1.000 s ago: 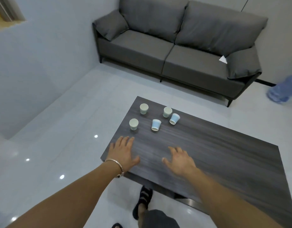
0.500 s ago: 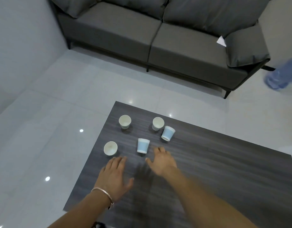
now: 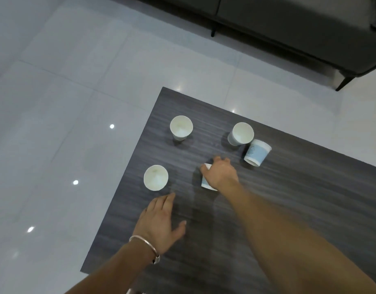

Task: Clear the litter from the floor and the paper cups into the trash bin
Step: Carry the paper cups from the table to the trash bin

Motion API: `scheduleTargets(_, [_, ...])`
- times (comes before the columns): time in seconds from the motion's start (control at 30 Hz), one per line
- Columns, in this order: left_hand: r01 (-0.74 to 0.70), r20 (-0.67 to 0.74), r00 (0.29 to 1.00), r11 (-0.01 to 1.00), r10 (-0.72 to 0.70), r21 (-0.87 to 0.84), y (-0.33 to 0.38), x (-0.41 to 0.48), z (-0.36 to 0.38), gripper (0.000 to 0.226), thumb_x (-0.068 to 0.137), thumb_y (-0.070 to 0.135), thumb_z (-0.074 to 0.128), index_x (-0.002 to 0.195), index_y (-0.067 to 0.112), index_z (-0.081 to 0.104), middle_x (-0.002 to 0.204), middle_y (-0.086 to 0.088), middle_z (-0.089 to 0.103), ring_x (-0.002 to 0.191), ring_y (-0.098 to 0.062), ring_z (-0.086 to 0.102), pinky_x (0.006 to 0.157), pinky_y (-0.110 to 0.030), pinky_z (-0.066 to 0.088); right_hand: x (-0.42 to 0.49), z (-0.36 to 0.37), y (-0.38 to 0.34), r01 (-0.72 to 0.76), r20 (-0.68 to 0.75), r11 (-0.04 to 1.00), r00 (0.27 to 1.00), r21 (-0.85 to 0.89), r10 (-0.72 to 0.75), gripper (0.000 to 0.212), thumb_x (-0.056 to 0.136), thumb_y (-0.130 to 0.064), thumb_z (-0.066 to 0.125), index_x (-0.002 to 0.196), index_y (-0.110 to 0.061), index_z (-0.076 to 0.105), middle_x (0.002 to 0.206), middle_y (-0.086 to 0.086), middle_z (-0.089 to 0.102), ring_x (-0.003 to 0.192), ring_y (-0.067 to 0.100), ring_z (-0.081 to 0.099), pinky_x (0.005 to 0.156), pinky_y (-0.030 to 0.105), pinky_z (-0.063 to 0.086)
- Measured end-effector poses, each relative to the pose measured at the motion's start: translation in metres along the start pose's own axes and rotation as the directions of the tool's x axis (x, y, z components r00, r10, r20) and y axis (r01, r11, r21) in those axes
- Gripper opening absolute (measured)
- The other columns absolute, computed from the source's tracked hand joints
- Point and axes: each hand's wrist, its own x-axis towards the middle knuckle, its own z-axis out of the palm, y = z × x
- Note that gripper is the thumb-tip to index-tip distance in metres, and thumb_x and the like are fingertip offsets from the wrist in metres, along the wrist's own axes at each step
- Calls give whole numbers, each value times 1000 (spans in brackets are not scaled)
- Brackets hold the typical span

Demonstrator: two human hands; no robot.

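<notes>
Right hand (image 3: 221, 175) grips an upside-down paper cup (image 3: 205, 183) on a dark wood-grain worktop (image 3: 299, 198).

Thumb and fingers curl round the cup's upturned base, a little way in from the worktop's left edge. The left hand (image 3: 159, 221), a silver bracelet (image 3: 145, 244) at its wrist, is held flat over the worktop with fingers straight and thumb spread, just short of an upright white cup (image 3: 155, 177) near the left edge. Farther back stand a far-left cup (image 3: 181, 127) and a far-right cup (image 3: 242, 133), both upright, the latter just beside a blue-printed cup (image 3: 257, 152) set rim down. A grey sofa (image 3: 310, 28) stands on the glossy tiled floor (image 3: 55, 102) beyond.
</notes>
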Motion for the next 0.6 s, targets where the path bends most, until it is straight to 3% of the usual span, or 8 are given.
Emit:
scheduleTargets(0.1, [50, 10, 999, 997, -50, -63, -1, 2, -4, 88, 79, 63, 50, 149, 18, 21, 144, 3, 38, 133, -14, 33, 109, -30, 31, -20, 8, -5, -12, 27, 981, 1000, 192, 7, 55, 90, -47, 55, 131, -12, 44, 130, 18, 45, 114, 37, 53, 90, 36, 42])
scheduleTargets(0.23, [78, 28, 997, 978, -74, -193, 11, -1, -23, 95, 71, 59, 63, 146, 14, 26, 140, 1, 45, 129, -17, 39, 105, -31, 36, -77, 8, -17, 149, 96, 948, 979, 279, -182, 71, 85, -43, 63, 146, -19, 35, 142, 10, 41, 128, 28, 46, 100, 32, 37])
scheduleTargets(0.37, [34, -15, 999, 889, -45, -456, 18, -14, -48, 69, 62, 36, 75, 125, 24, 48, 114, 8, 60, 108, -14, 56, 89, -23, 44, -131, 1, -32, 297, 134, 894, 924, 337, -358, 77, 82, -42, 65, 150, -25, 31, 148, -1, 37, 133, 16, 40, 104, 26, 33])
scheduleTargets(0.5, [35, -84, 991, 828, -99, -560, 6, -34, -64, 53, 62, 31, 75, 104, 44, 46, 100, 20, 62, 93, 1, 60, 73, -10, 44, -151, -12, -52, 330, 190, 834, 874, 442, -446, 81, 74, -61, 58, 146, -32, 35, 133, -9, 50, 123, 10, 48, 105, 30, 39])
scheduleTargets(0.57, [80, -114, 979, 837, -167, -541, -13, -44, -65, 57, 62, 33, 77, 109, 43, 45, 103, 20, 60, 94, -2, 60, 75, -11, 45, -141, -13, -64, 365, 143, 832, 878, 418, -457, 70, 83, -59, 55, 145, -33, 36, 133, -9, 50, 124, 12, 49, 105, 33, 39])
scheduleTargets(0.6, [112, -114, 974, 849, -198, -517, -27, -49, -63, 63, 62, 34, 78, 115, 40, 44, 108, 19, 58, 97, -3, 59, 79, -12, 46, -131, -11, -71, 417, 82, 851, 882, 319, -463, 67, 87, -56, 54, 146, -31, 34, 136, -6, 47, 127, 15, 45, 106, 34, 38])
